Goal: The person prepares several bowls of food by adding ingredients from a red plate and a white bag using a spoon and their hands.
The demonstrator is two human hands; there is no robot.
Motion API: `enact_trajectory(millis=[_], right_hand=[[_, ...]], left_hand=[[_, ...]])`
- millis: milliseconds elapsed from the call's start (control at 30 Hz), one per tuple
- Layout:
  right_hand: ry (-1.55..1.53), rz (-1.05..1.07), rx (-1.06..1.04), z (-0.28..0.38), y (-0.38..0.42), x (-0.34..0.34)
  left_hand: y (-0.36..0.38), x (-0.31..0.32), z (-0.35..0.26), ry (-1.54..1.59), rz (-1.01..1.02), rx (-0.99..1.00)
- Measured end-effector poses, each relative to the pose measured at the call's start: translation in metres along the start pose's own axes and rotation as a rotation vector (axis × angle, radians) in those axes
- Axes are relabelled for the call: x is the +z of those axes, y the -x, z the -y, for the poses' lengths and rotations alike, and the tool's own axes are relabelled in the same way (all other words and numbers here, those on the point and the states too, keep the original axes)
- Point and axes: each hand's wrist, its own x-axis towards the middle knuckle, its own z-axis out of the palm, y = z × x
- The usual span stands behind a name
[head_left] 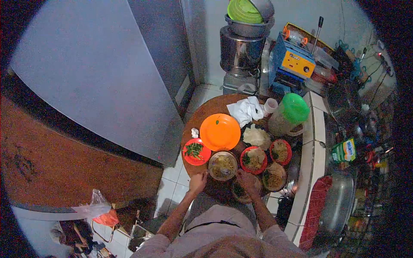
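Note:
On the round wooden table (194, 125) a bowl of food (223, 166) stands in front of me. My left hand (198, 182) is at its lower left rim, fingers drawn together. At its lower right is my right hand (246, 179), over the edge of another bowl (241, 191). Whether either hand grips the bowl is too small to tell. A red plate of green leaves (196, 152) lies to the left, below an orange plate (220, 131) with one small leaf. Two red bowls (253, 160) (280, 152) and a further bowl (274, 176) hold food on the right.
A green-lidded pitcher (295, 108), a cup (270, 105), white cloth (247, 110) and a pale heap (257, 136) are at the table's back right. A tiled ledge (313, 159) borders the right side. Behind stand a metal pot (242, 50) and a blue-and-yellow machine (297, 63).

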Motion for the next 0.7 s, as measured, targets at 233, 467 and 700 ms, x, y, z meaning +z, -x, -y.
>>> enact_trajectory(millis=[233, 467, 700], right_hand=[[-0.128, -0.264, -0.13, 0.02, 0.034, -0.042], [-0.152, -0.132, -0.04, 0.028, 0.034, -0.05], [-0.322, -0.224, -0.154, 0.007, 0.02, -0.025]], left_hand=[[0.024, 0.008, -0.014, -0.068, 0.06, -0.017], [0.027, 0.011, -0.01, -0.052, 0.05, -0.024], [0.023, 0.02, -0.006, -0.02, -0.058, -0.006]])
